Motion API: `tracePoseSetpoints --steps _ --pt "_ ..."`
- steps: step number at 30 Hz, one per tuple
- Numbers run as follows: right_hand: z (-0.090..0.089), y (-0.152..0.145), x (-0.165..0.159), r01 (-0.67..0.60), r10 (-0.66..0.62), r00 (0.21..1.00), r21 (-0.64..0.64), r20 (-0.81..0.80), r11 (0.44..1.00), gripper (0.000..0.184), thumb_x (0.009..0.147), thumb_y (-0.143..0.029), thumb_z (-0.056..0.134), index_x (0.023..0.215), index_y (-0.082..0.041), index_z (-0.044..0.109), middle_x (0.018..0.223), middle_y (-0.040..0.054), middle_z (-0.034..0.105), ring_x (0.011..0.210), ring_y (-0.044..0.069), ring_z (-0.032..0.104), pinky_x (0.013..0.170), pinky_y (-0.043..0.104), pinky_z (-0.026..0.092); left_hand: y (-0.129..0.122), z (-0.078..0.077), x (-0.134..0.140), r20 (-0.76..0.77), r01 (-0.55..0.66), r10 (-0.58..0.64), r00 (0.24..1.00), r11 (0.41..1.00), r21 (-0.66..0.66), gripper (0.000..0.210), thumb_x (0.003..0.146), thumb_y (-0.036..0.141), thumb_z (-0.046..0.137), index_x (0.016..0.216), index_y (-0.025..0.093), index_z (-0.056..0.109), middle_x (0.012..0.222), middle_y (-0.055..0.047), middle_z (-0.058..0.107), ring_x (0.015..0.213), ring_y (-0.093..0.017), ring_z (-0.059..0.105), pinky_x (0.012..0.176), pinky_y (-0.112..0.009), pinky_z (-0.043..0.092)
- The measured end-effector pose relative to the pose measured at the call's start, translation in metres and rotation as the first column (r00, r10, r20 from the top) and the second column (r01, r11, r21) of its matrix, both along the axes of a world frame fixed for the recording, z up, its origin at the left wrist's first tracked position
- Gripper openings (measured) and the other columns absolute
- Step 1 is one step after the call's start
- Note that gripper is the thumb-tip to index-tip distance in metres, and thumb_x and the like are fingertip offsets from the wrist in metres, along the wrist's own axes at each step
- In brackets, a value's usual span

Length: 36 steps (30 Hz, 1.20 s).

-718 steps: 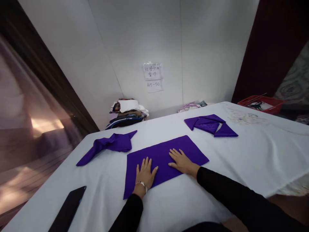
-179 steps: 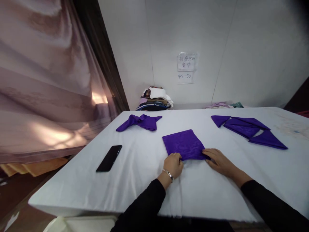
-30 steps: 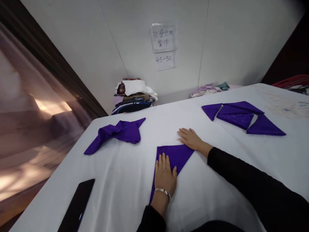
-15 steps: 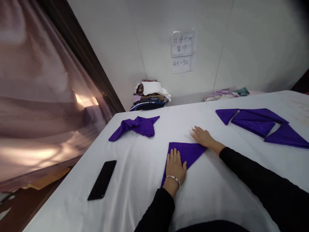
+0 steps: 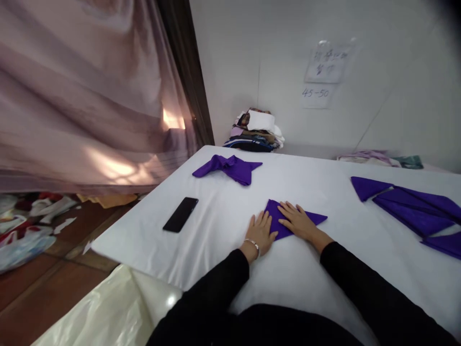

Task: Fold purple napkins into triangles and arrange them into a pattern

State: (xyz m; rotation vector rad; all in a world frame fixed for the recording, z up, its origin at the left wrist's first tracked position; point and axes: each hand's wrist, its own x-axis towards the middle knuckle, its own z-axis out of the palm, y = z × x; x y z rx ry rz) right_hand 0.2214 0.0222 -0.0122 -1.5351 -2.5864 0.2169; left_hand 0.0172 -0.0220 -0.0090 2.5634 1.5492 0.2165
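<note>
A purple cloth napkin (image 5: 279, 222), folded into a triangle, lies on the white-covered table (image 5: 216, 250) in front of me. My left hand (image 5: 260, 231), with a silver bracelet at the wrist, rests flat on the napkin's left side, fingers spread. Across its middle and upper part lies my right hand (image 5: 297, 221), also flat with fingers apart. The napkin's right tip sticks out past that hand. A crumpled purple napkin (image 5: 236, 169) sits farther back on the left. Several folded purple napkins (image 5: 410, 206) lie together at the right.
A black phone (image 5: 180, 214) lies on the left of the table. Stacked clothes (image 5: 255, 130) stand beyond the back edge, with more cloth (image 5: 378, 158) to the right. Paper signs (image 5: 319, 95) hang on the wall. A pink curtain (image 5: 90, 96) and bags on the floor (image 5: 25, 240) are at left.
My right hand has moved from the napkin's right corner onto its middle. My left hand still lies flat on its left side. The view has swung left, showing more floor.
</note>
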Motion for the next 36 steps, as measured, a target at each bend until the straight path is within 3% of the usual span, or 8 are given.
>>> tracePoseSetpoints --steps 8,12,15,17,21,24,30,36 --pt "-0.001 -0.002 -0.001 -0.001 0.001 1.0 0.003 0.031 1.0 0.06 0.088 -0.058 0.019 0.14 -0.027 0.025 0.147 0.0026 0.022 0.135 0.024 0.013 0.106 0.05 0.016 -0.051 0.007 -0.097 0.016 -0.213 0.213 0.977 0.977 -0.027 0.048 0.09 0.037 0.033 0.134 0.019 0.034 0.144 -0.006 0.031 0.134 -0.022 0.02 0.109 -0.05 0.016" --pt "-0.004 -0.001 0.0 -0.002 0.002 1.0 0.01 0.03 1.0 0.061 0.088 -0.059 0.019 0.14 -0.027 0.025 0.147 0.0026 0.022 0.135 0.024 0.014 0.105 0.05 0.017 -0.065 0.011 -0.108 0.246 -0.302 0.299 0.922 0.953 -0.024 0.035 0.089 0.033 0.036 0.116 0.021 0.055 0.13 -0.005 0.051 0.125 -0.02 0.039 0.106 -0.045 0.028" --pt "-0.005 -0.001 0.0 -0.01 0.01 1.0 0.003 0.029 1.0 0.062 0.088 -0.059 0.019 0.14 -0.026 0.025 0.148 0.0029 0.021 0.135 0.025 0.013 0.106 0.051 0.016 -0.07 0.013 -0.095 0.45 -0.28 0.243 0.859 0.96 0.016 0.029 0.088 0.035 0.04 0.105 0.023 0.061 0.114 -0.005 0.062 0.11 -0.018 0.052 0.098 -0.039 0.04" --pt "-0.004 -0.001 0.0 -0.009 0.009 1.0 0.001 0.023 1.0 0.062 0.088 -0.059 0.019 0.141 -0.026 0.023 0.148 0.003 0.021 0.135 0.025 0.013 0.106 0.051 0.015 -0.071 0.017 -0.08 0.477 -0.192 0.153 0.865 0.981 0.033 0.028 0.086 0.036 0.045 0.106 0.024 0.06 0.113 -0.005 0.063 0.107 -0.019 0.054 0.096 -0.04 0.042" --pt "-0.003 -0.001 -0.002 -0.014 0.014 1.0 0.008 0.016 1.0 0.061 0.088 -0.058 0.021 0.141 -0.027 0.024 0.147 0.0035 0.023 0.135 0.025 0.014 0.106 0.051 0.015 -0.059 0.03 -0.039 0.387 -0.021 -0.015 0.922 0.996 0.087 0.032 0.088 0.035 0.041 0.115 0.024 0.055 0.123 -0.004 0.056 0.116 -0.018 0.046 0.102 -0.039 0.035" --pt "-0.003 -0.001 -0.003 -0.025 0.025 1.0 0.018 0.018 1.0 0.06 0.088 -0.058 0.022 0.14 -0.027 0.026 0.147 0.0047 0.023 0.134 0.025 0.015 0.105 0.051 0.015 -0.038 0.034 -0.006 0.264 0.039 -0.068 0.962 0.993 0.111 0.042 0.089 0.04 0.036 0.126 0.02 0.045 0.135 -0.006 0.045 0.127 -0.02 0.033 0.107 -0.041 0.026" --pt "-0.003 -0.001 -0.003 -0.027 0.027 1.0 0.015 0.006 1.0 0.06 0.089 -0.055 0.023 0.14 -0.024 0.027 0.146 0.0059 0.024 0.135 0.024 0.014 0.105 0.05 0.015 0.005 0.011 0.029 0.05 0.04 -0.04 0.998 0.999 0.004 0.072 0.086 0.058 0.024 0.135 0.005 0.031 0.144 -0.015 0.028 0.135 -0.026 0.017 0.11 -0.044 0.016" --pt "-0.003 0.002 0.0 -0.05 0.05 0.998 0.012 -0.03 0.999 0.058 0.09 -0.055 0.023 0.14 -0.026 0.026 0.147 0.0051 0.024 0.134 0.024 0.016 0.105 0.05 0.014 0.01 -0.003 0.027 -0.013 0.018 -0.018 1.0 1.0 -0.017 0.084 0.082 0.066 0.016 0.139 0.005 0.024 0.147 -0.014 0.021 0.136 -0.025 0.013 0.11 -0.043 0.014"
